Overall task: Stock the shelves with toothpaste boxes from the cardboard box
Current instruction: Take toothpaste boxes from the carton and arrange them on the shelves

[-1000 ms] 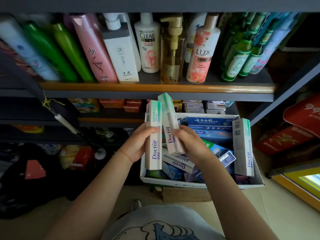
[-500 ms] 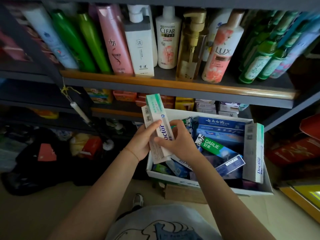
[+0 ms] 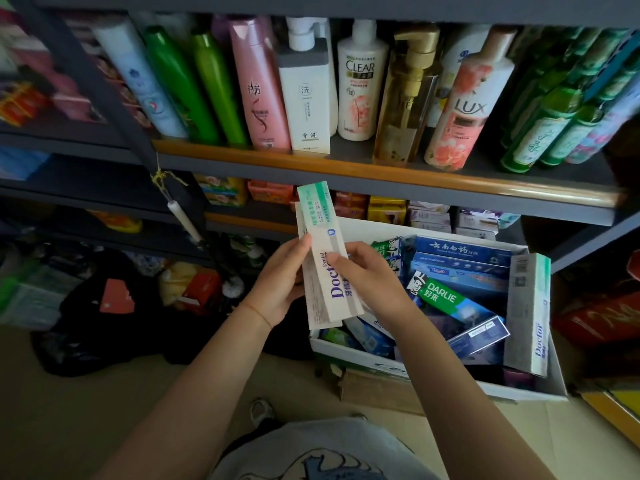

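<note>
Both hands hold two white-green Doctor toothpaste boxes (image 3: 325, 268) stacked together, upright, just above the left end of the cardboard box (image 3: 540, 389). Left hand (image 3: 277, 289) fingers curled behind the pair, thumb at front edge. Right hand (image 3: 370, 275) pinches them from the right side. More toothpaste lies inside the cardboard box, incl. a green Darlie box (image 3: 446, 299) & another Doctor box (image 3: 528, 313) upright at its right wall

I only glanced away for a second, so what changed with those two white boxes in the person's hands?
The two Doctor boxes, held apart a second ago, are now stacked as one bundle. The left hand and right hand both keep their grip. The cardboard box and its other toothpaste, like the Darlie box, look unchanged.
</note>
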